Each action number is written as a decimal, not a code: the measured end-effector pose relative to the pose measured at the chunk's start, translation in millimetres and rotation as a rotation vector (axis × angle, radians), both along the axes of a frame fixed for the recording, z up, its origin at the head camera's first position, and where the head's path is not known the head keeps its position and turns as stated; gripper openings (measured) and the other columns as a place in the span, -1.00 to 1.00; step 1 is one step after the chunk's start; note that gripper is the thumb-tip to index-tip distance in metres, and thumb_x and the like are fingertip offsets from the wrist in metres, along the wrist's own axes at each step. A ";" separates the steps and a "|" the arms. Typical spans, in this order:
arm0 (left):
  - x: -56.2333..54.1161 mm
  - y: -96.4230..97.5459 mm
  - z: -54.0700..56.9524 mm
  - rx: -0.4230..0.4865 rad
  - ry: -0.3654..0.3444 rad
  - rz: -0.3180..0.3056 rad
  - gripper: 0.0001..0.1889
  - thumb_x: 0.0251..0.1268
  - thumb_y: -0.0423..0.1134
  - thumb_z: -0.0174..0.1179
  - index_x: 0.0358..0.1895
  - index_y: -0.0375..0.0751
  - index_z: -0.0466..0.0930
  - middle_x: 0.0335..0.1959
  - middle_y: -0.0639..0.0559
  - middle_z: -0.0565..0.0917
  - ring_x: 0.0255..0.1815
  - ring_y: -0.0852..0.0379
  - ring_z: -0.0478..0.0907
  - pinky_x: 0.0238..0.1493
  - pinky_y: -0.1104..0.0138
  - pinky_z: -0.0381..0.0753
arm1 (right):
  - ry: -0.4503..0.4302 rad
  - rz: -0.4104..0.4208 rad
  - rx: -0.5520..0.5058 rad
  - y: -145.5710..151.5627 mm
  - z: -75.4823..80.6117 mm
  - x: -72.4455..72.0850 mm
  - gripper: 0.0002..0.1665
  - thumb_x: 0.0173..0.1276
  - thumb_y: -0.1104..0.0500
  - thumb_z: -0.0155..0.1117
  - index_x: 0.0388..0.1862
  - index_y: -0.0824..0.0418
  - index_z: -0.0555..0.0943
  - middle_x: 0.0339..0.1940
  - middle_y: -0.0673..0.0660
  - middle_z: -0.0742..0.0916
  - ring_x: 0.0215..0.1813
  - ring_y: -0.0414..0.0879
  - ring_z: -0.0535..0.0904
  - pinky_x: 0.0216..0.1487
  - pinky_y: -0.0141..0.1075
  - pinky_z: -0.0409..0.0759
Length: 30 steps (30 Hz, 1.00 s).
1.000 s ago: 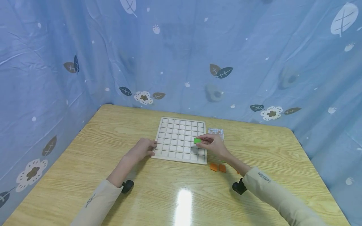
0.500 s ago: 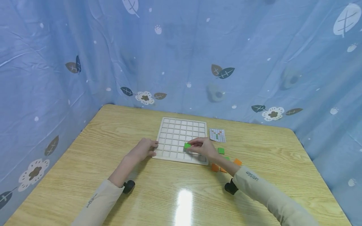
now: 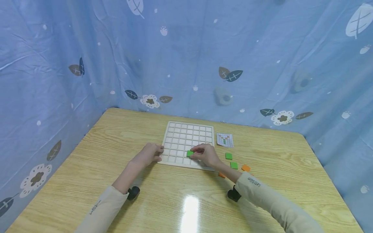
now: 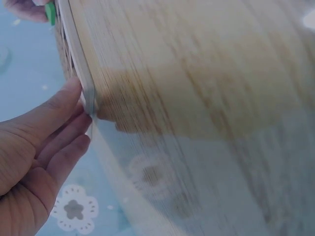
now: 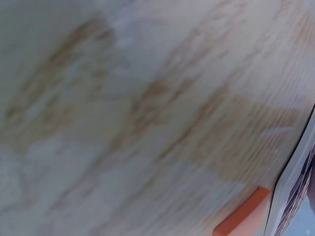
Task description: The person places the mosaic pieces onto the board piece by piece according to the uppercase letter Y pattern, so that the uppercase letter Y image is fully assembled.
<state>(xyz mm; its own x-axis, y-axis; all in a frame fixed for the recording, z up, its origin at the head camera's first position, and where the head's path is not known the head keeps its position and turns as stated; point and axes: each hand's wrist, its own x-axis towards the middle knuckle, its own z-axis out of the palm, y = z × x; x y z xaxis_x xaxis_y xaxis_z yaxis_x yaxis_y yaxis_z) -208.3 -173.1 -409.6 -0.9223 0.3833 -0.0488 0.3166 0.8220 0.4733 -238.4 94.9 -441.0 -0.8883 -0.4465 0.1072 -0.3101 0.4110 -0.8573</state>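
A pale wooden grid board [image 3: 180, 134] with square cells lies on the table in the head view. My left hand [image 3: 148, 153] holds its near left corner; in the left wrist view the thumb [image 4: 69, 93] and fingertips of that hand meet at the board edge [image 4: 81, 54]. With thumb and fingers, my right hand [image 3: 207, 155] pinches a green square tile [image 3: 189, 153] over a cell in the lower part of the board. That same green tile [image 4: 50, 13] shows at the top of the left wrist view. The hand hides the board's near right cells.
Right of the board lies a small pattern card [image 3: 224, 140]. Below it are loose green tiles [image 3: 228, 156] and orange tiles [image 3: 245, 167], some partly behind the right forearm. One orange tile [image 5: 243, 216] lies by the board's edge. A blue curtain [image 3: 186, 58] hangs behind the table.
My right hand has carried the green tile left and slightly nearer, down toward the board. The card and loose tiles have come into fuller view. My left hand stays at the corner.
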 end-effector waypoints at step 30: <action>1.1 1.4 2.8 0.019 -0.028 0.015 -0.58 0.10 -0.44 0.33 0.06 -0.55 0.54 0.17 -0.28 0.54 0.25 -0.27 0.41 0.27 0.04 0.41 | 0.021 -0.013 0.040 -13.7 3.7 1.0 -0.75 0.08 0.34 0.48 -0.23 0.42 0.71 -0.42 0.15 0.68 -0.44 -0.18 0.56 -0.44 -0.50 0.54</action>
<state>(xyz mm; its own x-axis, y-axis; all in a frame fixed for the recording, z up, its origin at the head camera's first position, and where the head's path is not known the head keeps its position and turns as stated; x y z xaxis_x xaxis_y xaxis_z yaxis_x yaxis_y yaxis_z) -207.1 -171.7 -406.9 -0.9262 0.3708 -0.0679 0.2908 0.8175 0.4971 -237.4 81.2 -437.3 -0.8919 -0.4392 0.1084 -0.3224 0.4490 -0.8333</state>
